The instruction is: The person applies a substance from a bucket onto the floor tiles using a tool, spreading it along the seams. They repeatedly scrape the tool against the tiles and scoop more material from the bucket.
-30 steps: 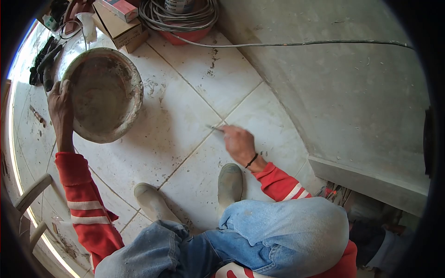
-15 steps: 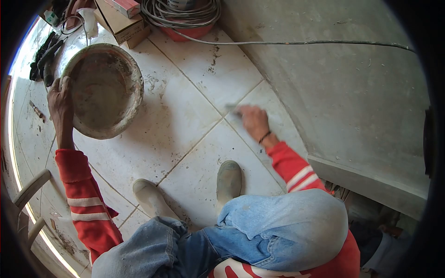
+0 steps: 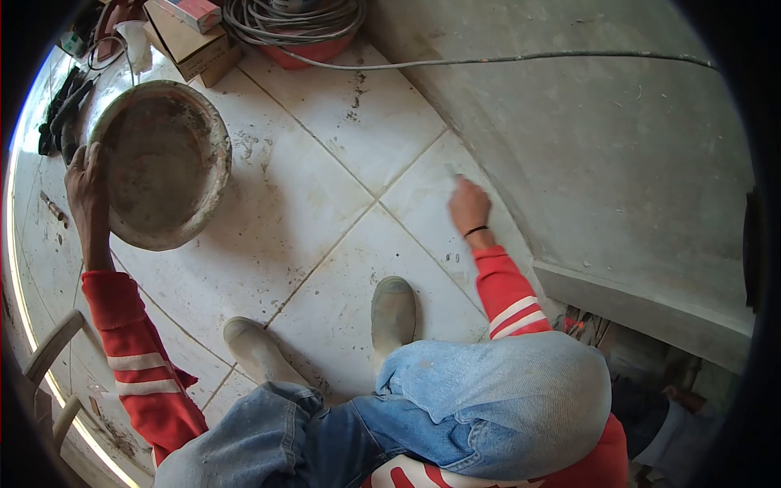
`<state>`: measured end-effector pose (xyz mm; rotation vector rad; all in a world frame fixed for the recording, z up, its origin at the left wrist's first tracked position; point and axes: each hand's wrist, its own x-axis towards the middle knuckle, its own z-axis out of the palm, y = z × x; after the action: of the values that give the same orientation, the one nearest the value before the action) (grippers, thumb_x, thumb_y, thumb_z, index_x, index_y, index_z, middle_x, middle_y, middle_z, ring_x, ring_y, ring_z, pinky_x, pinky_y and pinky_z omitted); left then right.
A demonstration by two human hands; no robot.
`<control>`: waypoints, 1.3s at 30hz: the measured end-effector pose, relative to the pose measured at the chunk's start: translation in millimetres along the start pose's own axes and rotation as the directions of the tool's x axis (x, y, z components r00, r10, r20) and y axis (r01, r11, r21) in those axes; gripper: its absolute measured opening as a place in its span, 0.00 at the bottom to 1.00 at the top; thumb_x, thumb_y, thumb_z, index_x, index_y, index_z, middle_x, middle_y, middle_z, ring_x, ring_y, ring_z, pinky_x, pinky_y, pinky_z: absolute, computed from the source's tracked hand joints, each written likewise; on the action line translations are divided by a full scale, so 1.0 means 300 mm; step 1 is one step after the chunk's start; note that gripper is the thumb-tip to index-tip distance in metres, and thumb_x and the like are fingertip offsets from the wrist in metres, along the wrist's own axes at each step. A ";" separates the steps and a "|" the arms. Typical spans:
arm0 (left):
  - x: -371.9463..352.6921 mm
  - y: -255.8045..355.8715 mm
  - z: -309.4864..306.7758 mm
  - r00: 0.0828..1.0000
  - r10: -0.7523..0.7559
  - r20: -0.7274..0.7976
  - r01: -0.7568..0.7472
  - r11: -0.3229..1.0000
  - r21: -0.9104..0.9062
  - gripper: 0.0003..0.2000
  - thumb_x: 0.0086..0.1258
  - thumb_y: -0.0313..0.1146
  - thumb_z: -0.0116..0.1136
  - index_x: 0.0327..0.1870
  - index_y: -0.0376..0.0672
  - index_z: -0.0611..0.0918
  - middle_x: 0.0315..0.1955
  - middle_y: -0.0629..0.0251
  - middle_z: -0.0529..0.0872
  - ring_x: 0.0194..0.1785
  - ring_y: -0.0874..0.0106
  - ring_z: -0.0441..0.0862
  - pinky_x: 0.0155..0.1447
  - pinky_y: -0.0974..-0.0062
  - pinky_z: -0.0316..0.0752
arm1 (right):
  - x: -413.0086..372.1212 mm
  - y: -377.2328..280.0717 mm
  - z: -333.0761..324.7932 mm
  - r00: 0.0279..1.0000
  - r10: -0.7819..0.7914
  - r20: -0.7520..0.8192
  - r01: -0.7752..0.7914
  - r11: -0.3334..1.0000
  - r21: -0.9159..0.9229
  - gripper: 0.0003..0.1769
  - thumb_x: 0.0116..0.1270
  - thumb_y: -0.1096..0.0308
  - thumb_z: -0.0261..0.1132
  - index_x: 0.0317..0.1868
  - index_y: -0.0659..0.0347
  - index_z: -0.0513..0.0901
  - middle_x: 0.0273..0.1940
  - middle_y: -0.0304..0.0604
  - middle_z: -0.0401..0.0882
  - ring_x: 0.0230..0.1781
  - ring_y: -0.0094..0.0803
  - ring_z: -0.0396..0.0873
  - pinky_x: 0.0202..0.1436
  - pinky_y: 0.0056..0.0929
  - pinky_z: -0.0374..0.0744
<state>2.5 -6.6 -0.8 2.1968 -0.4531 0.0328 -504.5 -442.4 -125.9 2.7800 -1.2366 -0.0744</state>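
My left hand (image 3: pixel 88 183) grips the left rim of a round, dirt-crusted basin (image 3: pixel 163 167), its inside facing me. On the right, low over the white tiled floor (image 3: pixel 325 244), my right hand (image 3: pixel 469 205) is closed round a small tool, of which only a thin grey tip (image 3: pixel 451 170) shows, blurred. The fingers hide the rest of it. A dark band circles my right wrist.
Cardboard boxes (image 3: pixel 191 45) and a coil of grey cable (image 3: pixel 293 23) on a red container (image 3: pixel 313 53) stand at the top. The cable runs along a grey wall (image 3: pixel 586 146). A knife-like tool (image 3: pixel 54 208) and dark gloves (image 3: pixel 65 110) lie left.
My right hand has moved right and slightly up over the tiles, the tool's tip now pointing up. The basin, still in my left hand, sits a little further left as the view has shifted.
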 end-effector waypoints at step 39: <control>0.008 0.036 -0.021 1.000 -0.014 0.028 0.010 0.993 0.114 0.26 0.81 0.48 0.53 0.61 0.31 0.83 0.46 0.51 0.90 0.47 0.66 0.85 0.58 0.67 0.76 | -0.019 -0.176 -0.193 0.919 -0.394 0.014 0.377 0.889 0.259 0.17 0.69 0.72 0.56 0.49 0.51 0.90 0.40 0.48 0.90 0.40 0.48 0.88 0.44 0.52 0.81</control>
<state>2.1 -8.6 11.7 2.3143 -0.4640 0.0209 -464.4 -399.1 -73.9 3.2333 -0.7250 -0.0404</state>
